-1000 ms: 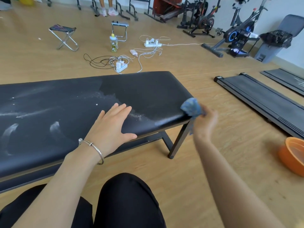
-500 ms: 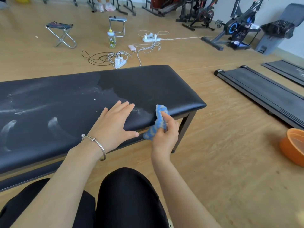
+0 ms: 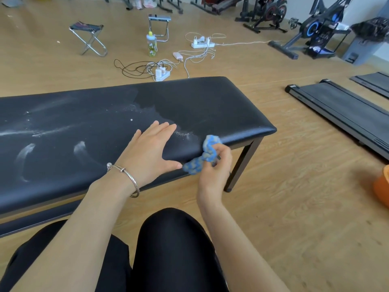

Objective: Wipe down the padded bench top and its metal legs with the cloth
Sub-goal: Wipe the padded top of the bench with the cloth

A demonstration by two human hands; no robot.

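At the bench (image 3: 189, 106) edge, right hand (image 3: 214, 167) pinches the cloth (image 3: 207, 153), left hand (image 3: 147, 152) lies spread flat; orange basin (image 3: 382, 186) contents unclear.

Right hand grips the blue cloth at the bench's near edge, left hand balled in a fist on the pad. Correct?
No fist: head view shows the left hand lying flat on the pad, fingers straight. The right hand does grip the blue cloth at the near edge.

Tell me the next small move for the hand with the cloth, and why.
Probably slide the cloth up onto the bench top and across the white specks beside it. The right hand grips the bunched cloth at the pad's near edge, the specks lie just left of it, and the left hand rests flat there.
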